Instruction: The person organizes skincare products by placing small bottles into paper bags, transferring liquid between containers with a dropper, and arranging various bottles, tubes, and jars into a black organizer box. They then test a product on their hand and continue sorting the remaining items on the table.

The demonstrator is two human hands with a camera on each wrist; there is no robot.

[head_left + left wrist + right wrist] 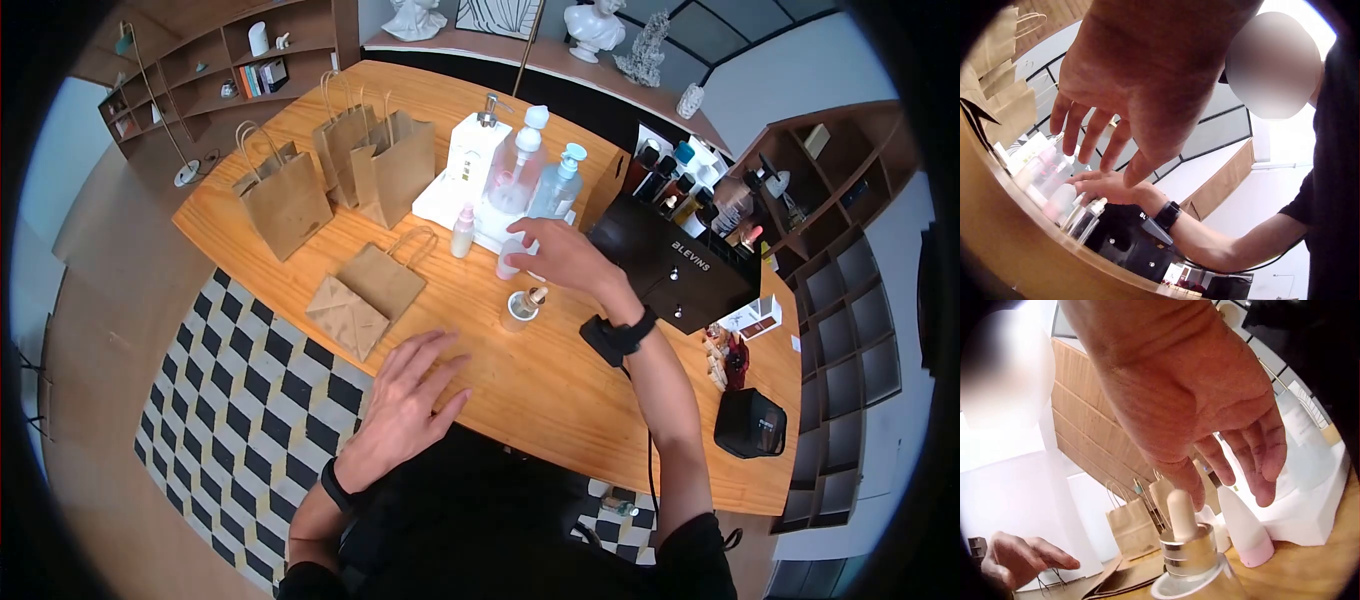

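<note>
My right hand [568,258] is over the table with its fingers loosely bent around the top of a small white tube with a pink cap [1244,528]. The tube stands cap down, and its upper end lies near the fingertips. Just in front of it is a dropper bottle [520,311] with a pale rubber bulb and a gold collar. A small pink-topped bottle [462,231] stands to the left. Above the table's front edge, my left hand [408,396] holds nothing, its fingers spread. Beyond its fingertips lies a folded brown paper bag [385,280].
Several upright paper bags [395,170] stand at the back left. Large pump bottles [516,165] share a white stand [436,205] at the back. To the right are a black cosmetics case [655,255], a small white box [752,318] and a black pouch [750,423].
</note>
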